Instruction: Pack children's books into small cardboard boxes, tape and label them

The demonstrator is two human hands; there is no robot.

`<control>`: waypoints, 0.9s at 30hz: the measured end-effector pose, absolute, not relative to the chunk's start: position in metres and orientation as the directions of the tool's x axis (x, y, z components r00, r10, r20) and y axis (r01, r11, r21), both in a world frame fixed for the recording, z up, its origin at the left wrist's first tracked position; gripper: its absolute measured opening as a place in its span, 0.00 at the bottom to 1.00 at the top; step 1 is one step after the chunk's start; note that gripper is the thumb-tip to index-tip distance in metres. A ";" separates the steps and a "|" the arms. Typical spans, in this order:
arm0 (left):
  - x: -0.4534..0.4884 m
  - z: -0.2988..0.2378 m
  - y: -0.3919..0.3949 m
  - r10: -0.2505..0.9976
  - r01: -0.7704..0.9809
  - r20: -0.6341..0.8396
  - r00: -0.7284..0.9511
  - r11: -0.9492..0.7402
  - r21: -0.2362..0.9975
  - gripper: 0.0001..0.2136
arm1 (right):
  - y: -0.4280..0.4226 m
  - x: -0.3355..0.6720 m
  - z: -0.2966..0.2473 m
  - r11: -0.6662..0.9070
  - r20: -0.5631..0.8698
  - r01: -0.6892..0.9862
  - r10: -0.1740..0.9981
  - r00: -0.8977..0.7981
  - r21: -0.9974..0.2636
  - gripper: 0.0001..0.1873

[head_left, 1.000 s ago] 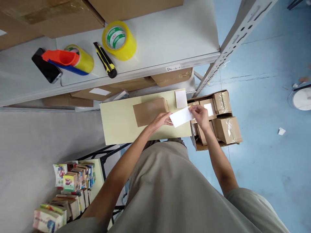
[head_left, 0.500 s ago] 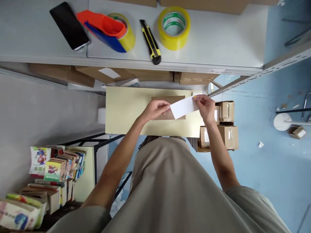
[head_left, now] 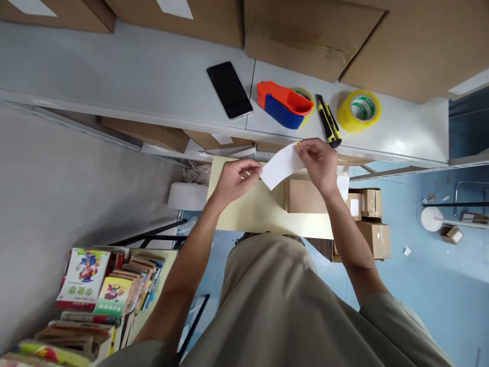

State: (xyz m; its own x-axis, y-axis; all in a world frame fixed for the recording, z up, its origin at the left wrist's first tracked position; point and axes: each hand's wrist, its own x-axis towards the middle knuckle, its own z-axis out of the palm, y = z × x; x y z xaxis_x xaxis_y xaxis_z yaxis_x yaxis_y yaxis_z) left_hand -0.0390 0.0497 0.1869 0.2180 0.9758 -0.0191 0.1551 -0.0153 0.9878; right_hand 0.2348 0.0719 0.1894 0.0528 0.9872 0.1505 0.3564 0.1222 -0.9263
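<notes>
A blank white slip of paper (head_left: 281,165) is stretched between my two hands above the pale yellow tabletop (head_left: 248,214). My left hand (head_left: 239,178) pinches its left corner between thumb and fingers. At the other end, my right hand (head_left: 318,162) grips the slip's upper right part; a small yellow bit shows at those fingertips. Below the paper lies a brown cardboard box (head_left: 305,196), partly covered by my right hand and wrist. Another white sheet (head_left: 343,186) lies just right of my right wrist.
On the grey shelf ahead lie a phone (head_left: 229,90), an orange and blue tape dispenser (head_left: 284,104), a box cutter (head_left: 327,121) and a yellow tape roll (head_left: 359,111). Cardboard boxes (head_left: 313,38) stand behind them. More boxes (head_left: 374,237) are stacked right; books (head_left: 114,295) fill the lower left.
The view has swung, so shelf items appear further right and more boxes show behind them. Both hands still hold the slip, which is now more curved and tilted.
</notes>
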 end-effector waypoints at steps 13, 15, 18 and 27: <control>-0.149 0.191 0.188 0.957 0.261 0.270 -0.106 -0.235 0.936 0.17 | 0.249 0.066 0.239 0.257 0.112 0.754 0.964 -0.239 -0.605 0.08; -0.153 0.187 0.204 0.954 0.230 0.275 -0.119 -0.243 0.942 0.20 | 0.272 0.057 0.232 0.233 0.070 0.711 0.965 -0.251 -0.664 0.09; -0.155 0.184 0.216 0.963 0.168 0.236 -0.129 -0.214 0.962 0.24 | 0.290 0.050 0.228 0.158 -0.064 0.707 0.959 -0.277 -0.690 0.19; -0.159 0.187 0.118 0.999 0.020 -0.037 -0.027 0.038 0.999 0.25 | 0.177 0.090 0.242 0.291 0.174 0.666 0.956 -0.238 -0.687 0.04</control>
